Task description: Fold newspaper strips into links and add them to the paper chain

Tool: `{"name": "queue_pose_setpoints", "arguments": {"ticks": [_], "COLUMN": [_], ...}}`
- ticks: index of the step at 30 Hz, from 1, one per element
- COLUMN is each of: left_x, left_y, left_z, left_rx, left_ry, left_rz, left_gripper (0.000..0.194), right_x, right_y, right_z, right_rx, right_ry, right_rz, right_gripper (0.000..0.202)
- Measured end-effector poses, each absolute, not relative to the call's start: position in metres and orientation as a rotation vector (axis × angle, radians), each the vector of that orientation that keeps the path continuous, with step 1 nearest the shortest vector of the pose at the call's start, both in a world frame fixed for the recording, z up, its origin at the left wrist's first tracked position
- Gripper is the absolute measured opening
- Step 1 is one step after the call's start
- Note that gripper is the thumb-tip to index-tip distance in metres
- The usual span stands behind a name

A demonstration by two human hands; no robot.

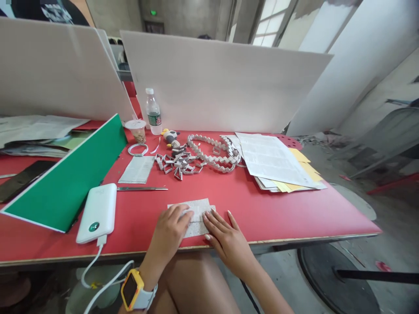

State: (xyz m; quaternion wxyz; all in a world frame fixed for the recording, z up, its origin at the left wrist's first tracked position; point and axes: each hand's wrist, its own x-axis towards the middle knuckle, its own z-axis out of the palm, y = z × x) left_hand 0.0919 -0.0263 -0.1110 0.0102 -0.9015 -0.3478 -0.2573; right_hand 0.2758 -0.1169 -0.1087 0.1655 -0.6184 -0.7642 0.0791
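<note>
Here, one left hand, fingers curled, grip unclear, and one right hand, fingers flat, touch printed paper.

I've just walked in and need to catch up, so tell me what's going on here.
A person has both bare hands on a small piece of printed white paper near the front edge of a red-topped table. The right hand lies with its fingers extended over the paper's right side; the left hand has bent fingers at its left. Farther back lie a loop of zigzag folded-paper chain and a heap of small folded-paper links.
</note>
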Motion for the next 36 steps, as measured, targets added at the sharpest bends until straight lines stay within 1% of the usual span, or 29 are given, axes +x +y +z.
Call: {"name": "queue_pose_setpoints", "arguments": {"ticks": [3, 8, 10, 12, 15, 20, 25, 29, 36], "left_x": [0.084, 0.075, 0.076, 0.078, 0.08, 0.077, 0.074, 0.074, 0.078], "left_y": [-0.03, -0.022, -0.016, -0.013, -0.013, -0.028, -0.038, -0.039, -0.043], "left_z": [-0.11, -0.108, -0.108, -0.107, -0.106, -0.108, -0.115, -0.122, -0.125], "left_rx": [-2.965, -2.952, -2.956, -2.951, -2.992, -3.019, -2.797, -2.669, -2.542], "left_ry": [-0.902, -0.794, -0.734, -0.711, -0.798, -1.249, -1.454, -1.574, -1.55], "left_rz": [-0.699, -0.554, -0.535, -0.587, -0.722, -0.817, -0.921, -1.009, -0.976], "left_gripper": [0.02, 0.023, 0.024, 0.025, 0.025, 0.022, 0.018, 0.017, 0.007], "right_x": [0.283, 0.283, 0.28, 0.279, 0.277, 0.275, 0.273, 0.268, 0.263], "right_y": [-0.115, -0.099, -0.089, -0.08, -0.074, -0.076, -0.074, -0.07, -0.062], "right_z": [-0.108, -0.106, -0.104, -0.103, -0.104, -0.11, -0.113, -0.114, -0.116], "right_rx": [-1.692, -1.633, -1.599, -1.567, -1.574, -1.642, -1.75, -1.872, -2.008], "right_ry": [-2.209, -2.132, -2.148, -2.142, -2.026, -1.784, -1.674, -1.661, -1.687], "right_rz": [0.248, 0.138, 0.109, 0.1, 0.086, 0.233, 0.282, 0.184, 0.028], "right_gripper": [0.037, 0.024, 0.022, 0.02, 0.013, 0.006, 0.012, 0.014, 0.018]}}
